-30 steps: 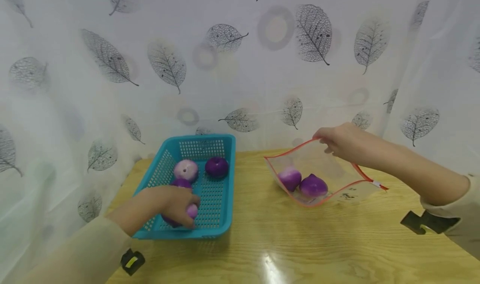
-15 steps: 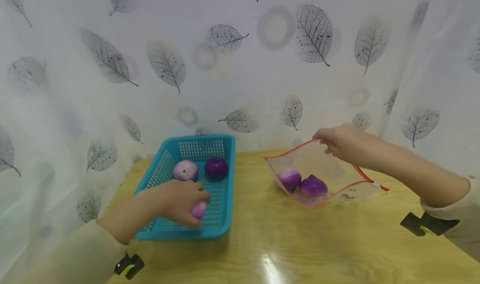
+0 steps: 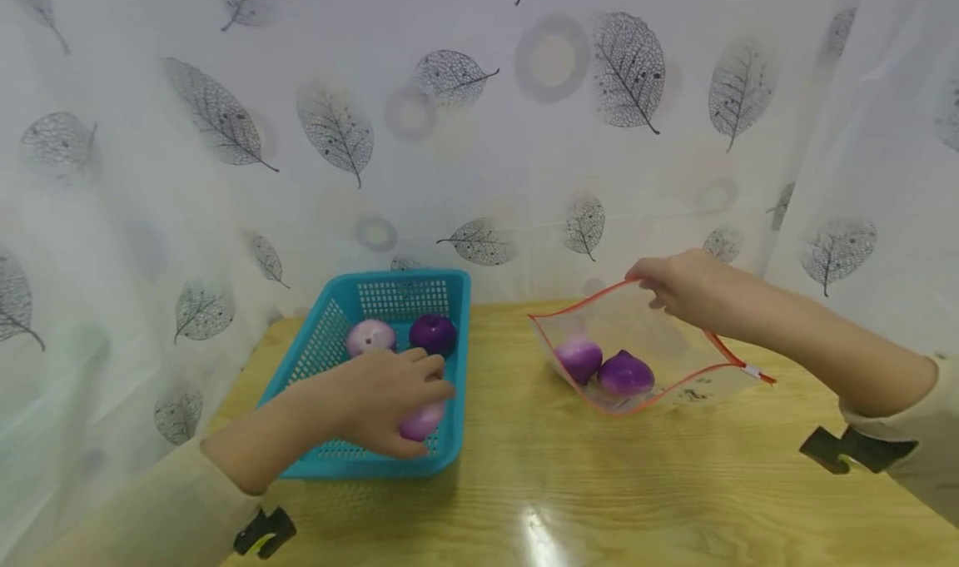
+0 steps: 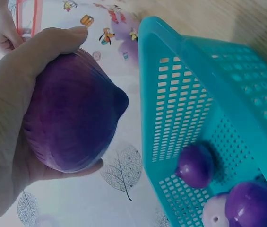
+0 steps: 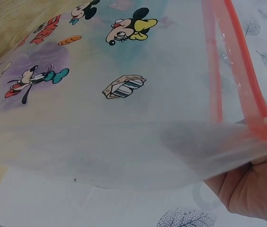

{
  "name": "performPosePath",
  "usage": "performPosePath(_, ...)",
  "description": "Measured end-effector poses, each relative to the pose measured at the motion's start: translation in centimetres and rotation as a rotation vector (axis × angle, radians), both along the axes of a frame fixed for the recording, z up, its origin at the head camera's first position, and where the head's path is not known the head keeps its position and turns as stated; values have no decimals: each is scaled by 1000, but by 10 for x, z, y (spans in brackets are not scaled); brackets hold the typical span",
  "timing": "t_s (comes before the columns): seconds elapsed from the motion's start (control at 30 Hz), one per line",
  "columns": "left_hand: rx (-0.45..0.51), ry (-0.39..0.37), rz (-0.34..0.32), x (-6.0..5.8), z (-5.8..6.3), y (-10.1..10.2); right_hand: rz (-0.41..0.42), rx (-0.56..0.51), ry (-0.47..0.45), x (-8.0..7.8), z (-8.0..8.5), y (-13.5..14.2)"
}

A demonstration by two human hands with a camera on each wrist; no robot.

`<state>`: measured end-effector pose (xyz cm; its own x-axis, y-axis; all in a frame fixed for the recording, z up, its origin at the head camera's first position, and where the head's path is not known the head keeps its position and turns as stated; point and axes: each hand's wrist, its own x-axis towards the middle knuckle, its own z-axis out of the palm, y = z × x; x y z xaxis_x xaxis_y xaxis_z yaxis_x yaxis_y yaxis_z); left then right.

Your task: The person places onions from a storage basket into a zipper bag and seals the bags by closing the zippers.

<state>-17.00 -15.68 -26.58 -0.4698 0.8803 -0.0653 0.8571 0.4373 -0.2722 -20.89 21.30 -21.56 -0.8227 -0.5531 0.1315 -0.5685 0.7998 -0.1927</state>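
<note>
My left hand [image 3: 378,396] grips a purple onion [image 4: 72,113] above the teal mesh basket [image 3: 419,469]; in the left wrist view thumb and fingers wrap its sides, with the pointed tip sticking out. Inside the basket sit a pale onion [image 3: 370,336] and a dark purple onion [image 3: 432,334]. Another dark onion [image 4: 251,208], seen in the left wrist view, is hidden behind my hand from the head. My right hand [image 3: 693,284] pinches the red-edged rim of a clear zip bag [image 3: 652,325], whose mouth gapes. Two onions [image 3: 626,374] lie in the bag.
Both containers rest on a wooden table [image 3: 524,450], with a strip of tabletop between them. A white slider [image 3: 752,371] sits at the bag's right corner. Behind hangs a white leaf-print curtain [image 3: 487,159]. Cartoon prints [image 5: 124,87] cover the bag.
My left hand has lifted the onion and carried it rightward across the basket toward its right rim. The right hand and the bag have stayed in place.
</note>
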Motion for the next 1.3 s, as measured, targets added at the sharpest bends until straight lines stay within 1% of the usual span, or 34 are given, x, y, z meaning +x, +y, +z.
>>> performPosePath(0.1, 5, 27, -41, 0, 1, 4, 3, 2, 17, 0, -2, 0)
performPosePath(0.23, 31, 82, -113, -1, 0, 8, 13, 4, 50, 1, -3, -1)
performPosePath(0.37, 72, 142, -186, -2, 1, 12, 7, 1, 51, 3, -1, -4)
performPosePath(0.47, 93, 207, -257, -4, 2, 15, 17, 9, 61, 1, -2, -4)
performPosePath(0.57, 114, 293, -345, -6, 4, 19, 27, 21, 82, -1, -2, -4)
performPosePath(0.67, 135, 371, -424, -8, 4, 23, 27, 17, 78, -1, -3, -4)
performPosePath(0.83, 163, 478, -521, -13, 5, 31, 20, 13, 40, 0, -2, -6)
performPosePath(0.93, 180, 520, -560, -15, 7, 37, 9, 20, 33, 0, -2, -7)
performPosePath(0.97, 183, 531, -566, -16, 7, 38, 6, 24, 32, 0, -2, -6)
performPosePath(1.13, 228, 522, -568, -18, 7, 45, 8, 30, 32, -1, -2, -6)
performPosePath(1.2, 276, 509, -572, -20, 7, 47, 12, 25, 33, -1, -2, -6)
performPosePath(1.3, 375, 486, -587, -24, 8, 53, 14, 19, 32, -1, -2, -6)
